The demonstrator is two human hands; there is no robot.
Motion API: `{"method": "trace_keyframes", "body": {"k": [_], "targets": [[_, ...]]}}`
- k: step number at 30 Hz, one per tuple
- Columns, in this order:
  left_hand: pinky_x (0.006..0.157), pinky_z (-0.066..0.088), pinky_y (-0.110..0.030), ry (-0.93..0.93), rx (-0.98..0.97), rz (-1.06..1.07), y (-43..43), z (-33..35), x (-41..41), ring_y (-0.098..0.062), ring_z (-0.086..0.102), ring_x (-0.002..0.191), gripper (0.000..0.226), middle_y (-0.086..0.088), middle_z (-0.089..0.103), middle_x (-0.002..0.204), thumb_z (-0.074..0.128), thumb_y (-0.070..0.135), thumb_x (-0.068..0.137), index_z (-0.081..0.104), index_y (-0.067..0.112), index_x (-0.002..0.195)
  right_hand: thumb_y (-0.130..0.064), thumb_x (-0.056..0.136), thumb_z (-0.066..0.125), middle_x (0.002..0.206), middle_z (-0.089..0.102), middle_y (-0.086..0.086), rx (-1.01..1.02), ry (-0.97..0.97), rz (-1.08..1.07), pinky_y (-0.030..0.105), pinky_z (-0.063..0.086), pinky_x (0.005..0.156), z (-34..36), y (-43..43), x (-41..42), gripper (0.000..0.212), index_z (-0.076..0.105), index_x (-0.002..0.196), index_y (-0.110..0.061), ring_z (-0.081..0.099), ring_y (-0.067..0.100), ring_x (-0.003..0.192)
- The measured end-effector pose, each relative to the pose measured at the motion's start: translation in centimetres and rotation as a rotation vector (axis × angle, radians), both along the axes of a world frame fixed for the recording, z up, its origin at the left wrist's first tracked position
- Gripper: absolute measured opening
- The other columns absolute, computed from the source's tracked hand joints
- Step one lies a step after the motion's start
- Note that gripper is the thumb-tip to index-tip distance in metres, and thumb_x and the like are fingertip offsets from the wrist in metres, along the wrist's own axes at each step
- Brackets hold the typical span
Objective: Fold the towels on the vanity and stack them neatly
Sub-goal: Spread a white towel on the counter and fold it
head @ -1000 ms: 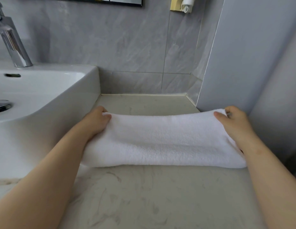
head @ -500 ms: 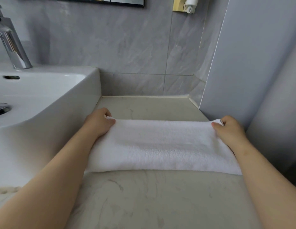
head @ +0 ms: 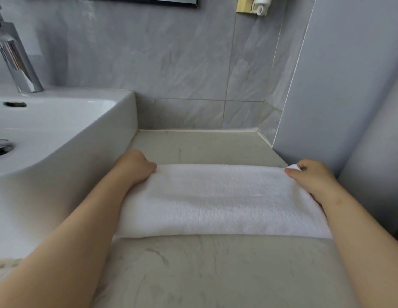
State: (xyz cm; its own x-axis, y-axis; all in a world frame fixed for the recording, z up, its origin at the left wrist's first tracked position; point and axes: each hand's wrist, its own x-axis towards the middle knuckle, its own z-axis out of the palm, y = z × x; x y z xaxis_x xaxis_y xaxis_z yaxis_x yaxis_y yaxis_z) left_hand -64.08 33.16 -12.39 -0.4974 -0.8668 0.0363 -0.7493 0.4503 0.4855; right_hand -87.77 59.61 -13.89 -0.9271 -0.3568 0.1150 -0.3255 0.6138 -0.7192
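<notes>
A plain white towel (head: 216,201), finely looped all over. The vanity top (head: 193,274) is cream stone with faint grey veins. The sink (head: 71,130) is glossy white and the tap (head: 15,63) shiny silver. The wall tiles (head: 149,52) are grey with paler cloudy marbling. The side panel (head: 349,74) is flat pale blue-grey. A yellow holder (head: 243,5) carries a white fitting (head: 260,4). The mirror frame (head: 171,2) is black.

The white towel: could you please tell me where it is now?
In the head view the white towel lies on the vanity top right of the sink, its far corners gripped by the left hand and the right hand.
</notes>
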Motion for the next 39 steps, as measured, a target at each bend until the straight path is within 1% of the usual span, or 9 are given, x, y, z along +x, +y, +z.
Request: {"method": "trace_keyframes", "body": {"k": [4,7,10,13,15,20,29,35,39], "targets": [[0.082,0.042,-0.028,-0.015,-0.016,-0.014,-0.3,0.0,0.0,-0.03,0.056,0.105,0.014,-0.015,0.063,0.112,0.054,0.016,0.089,0.064,0.007,0.095,-0.02,0.086,0.061,0.064,0.047,0.004,-0.021,-0.001,0.011,0.028,0.03,0.054,0.0,0.0,0.2,0.024,0.048,0.069,-0.011,0.041,0.02,0.056],[0.088,0.042,-0.029,-0.022,-0.051,-0.041,-0.2,0.0,0.4,-0.029,0.055,0.108,0.011,-0.011,0.062,0.115,0.053,0.01,0.087,0.06,0.016,0.093,-0.018,0.088,0.06,0.092,0.059,0.008,0.034,0.006,0.037,0.029,0.038,0.066,0.5,0.0,0.8,0.011,0.059,0.097,-0.011,0.052,0.023,0.076],[0.095,0.044,-0.036,-0.127,-0.216,-0.063,0.9,1.5,0.9,-0.032,0.05,0.115,0.033,-0.011,0.049,0.13,0.048,0.01,0.089,0.053,0.018,0.12,-0.021,0.089,0.059,0.128,0.049,0.014,0.193,0.102,0.015,0.034,0.041,0.088,2.1,0.0,1.6,0.047,0.045,0.133,-0.013,0.049,0.034,0.111],[0.098,0.038,-0.04,-0.001,-0.479,-0.167,4.2,4.0,0.2,-0.033,0.04,0.124,0.043,-0.009,0.039,0.139,0.04,0.016,0.09,0.046,0.017,0.132,-0.025,0.093,0.051,0.142,0.042,0.01,0.27,0.34,0.06,0.04,0.036,0.101,4.7,-2.0,4.5,0.044,0.044,0.135,-0.015,0.039,0.035,0.127],[0.106,0.033,-0.04,0.093,-0.423,-0.378,7.3,3.7,-1.2,-0.027,0.033,0.132,0.049,-0.009,0.036,0.143,0.035,0.021,0.089,0.043,0.014,0.136,-0.021,0.095,0.045,0.147,0.039,0.003,0.239,0.37,0.249,0.039,0.034,0.106,5.3,-4.4,7.9,0.044,0.043,0.138,-0.017,0.035,0.028,0.133],[0.115,0.01,-0.043,-0.253,-0.241,-0.417,10.6,-2.0,-2.1,-0.018,0.009,0.145,0.049,-0.003,0.018,0.155,0.024,0.028,0.099,0.023,0.01,0.145,-0.025,0.099,0.031,0.153,0.027,0.0,0.461,0.331,0.462,0.038,0.021,0.113,0.5,-6.8,12.7,0.045,0.031,0.143,-0.019,0.019,0.019,0.141],[0.117,-0.001,-0.042,-0.346,-0.203,-0.431,10.1,-1.9,-0.8,-0.018,-0.004,0.146,0.061,0.0,-0.001,0.159,0.016,0.05,0.097,0.004,0.023,0.151,-0.051,0.097,0.02,0.159,0.008,-0.006,0.587,0.241,0.406,0.04,0.006,0.116,-0.3,-5.0,12.3,0.058,0.016,0.15,-0.028,0.003,0.018,0.146],[0.115,-0.003,-0.048,-0.316,-0.215,-0.416,11.3,-1.0,1.4,-0.016,0.001,0.146,0.052,0.002,0.009,0.158,0.019,0.039,0.098,0.019,0.021,0.148,-0.038,0.1,0.024,0.149,0.035,-0.007,0.496,0.507,0.315,0.038,0.014,0.112,0.6,-2.7,14.8,0.044,0.038,0.14,-0.025,0.018,0.015,0.143],[0.114,0.0,-0.049,-0.295,-0.18,-0.399,13.9,-0.7,3.0,-0.015,0.005,0.145,0.05,0.002,0.015,0.156,0.019,0.036,0.098,0.024,0.023,0.145,-0.032,0.1,0.024,0.147,0.036,-0.007,0.474,0.344,0.398,0.044,0.01,0.113,0.1,-2.1,18.0,0.04,0.04,0.136,-0.027,0.021,0.016,0.142]]}}
